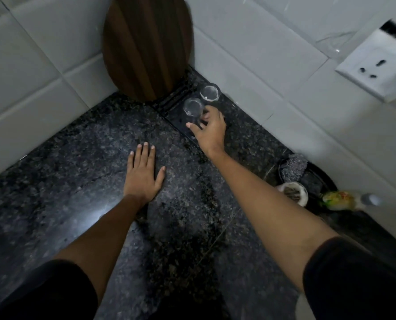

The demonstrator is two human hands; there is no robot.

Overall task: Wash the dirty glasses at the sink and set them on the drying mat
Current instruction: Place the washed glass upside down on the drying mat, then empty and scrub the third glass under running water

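near glass (193, 109) stands on the black drying mat (181, 122) in the counter corner, 2nd glass (209, 93) just behind it on the mat. r hand (209, 130) has thumb & fingers curled round near glass. l hand (142, 175) lies flat, fingers straight, on dark granite counter (77, 181). wooden board (147, 46) leans in the wall corner behind the mat. scrubber (293, 168) & bottle (349, 200) at right.
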